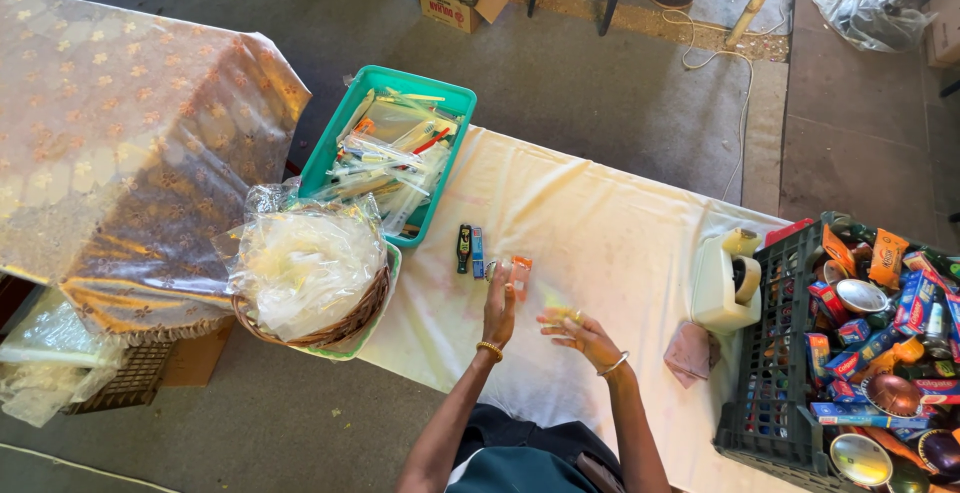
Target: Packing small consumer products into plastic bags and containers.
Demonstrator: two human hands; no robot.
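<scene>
Small orange-and-clear plastic packet upright on white tablecloth, left hand loosely open touching it, right hand open palm-up nearby, dark tube and blue box just beside, teal plastic tray beyond.

Bright, even daylight — soft shadows, sharp centre, slight bending at edges

Left hand touches an orange packet; right hand hovers over white tablecloth.

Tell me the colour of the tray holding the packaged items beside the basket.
Teal green; the tray shows clearly in the head view, next to the basket.
</scene>
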